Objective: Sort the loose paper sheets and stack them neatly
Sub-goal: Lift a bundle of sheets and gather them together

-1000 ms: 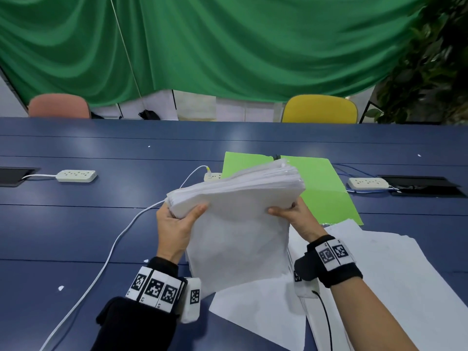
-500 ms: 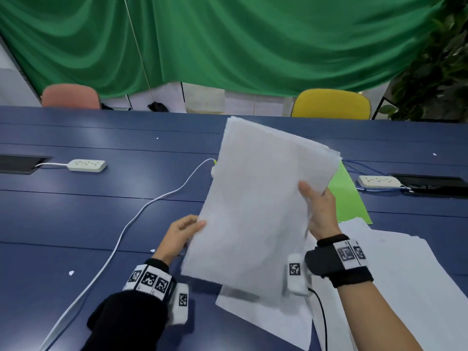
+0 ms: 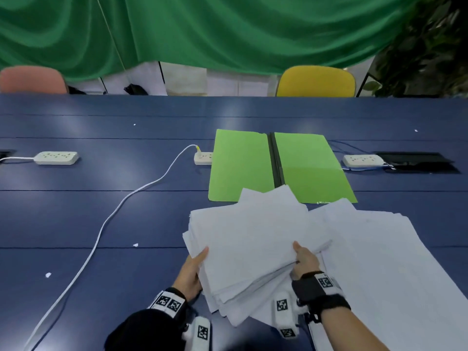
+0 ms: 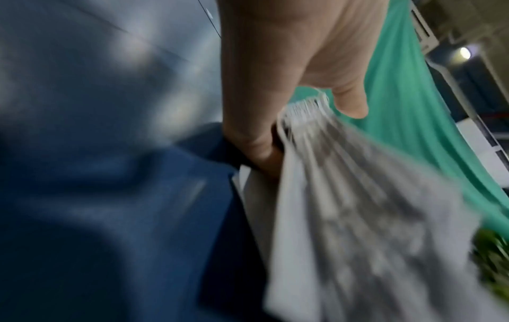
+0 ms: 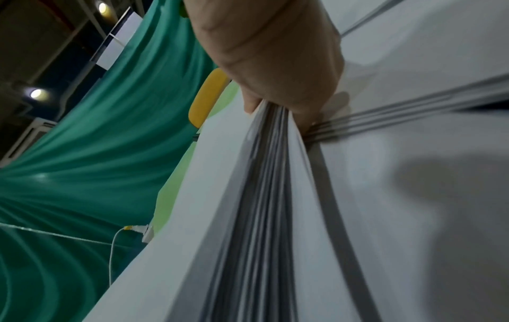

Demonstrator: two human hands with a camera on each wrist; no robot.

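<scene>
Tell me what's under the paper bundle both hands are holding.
More loose white sheets spread on the blue table beneath the bundle; its far corner overlaps the green folder. Whatever lies beneath its middle is hidden.

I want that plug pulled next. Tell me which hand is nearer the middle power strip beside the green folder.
Left. The left hand holds the paper stack's left edge, on the power strip's side; the right hand grips the right edge, farther away.

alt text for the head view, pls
Two hands hold a thick stack of white paper low over a blue table, the left hand at its left edge, the right hand at its right. Loose sheets lie right; an open green folder lies behind.
</scene>
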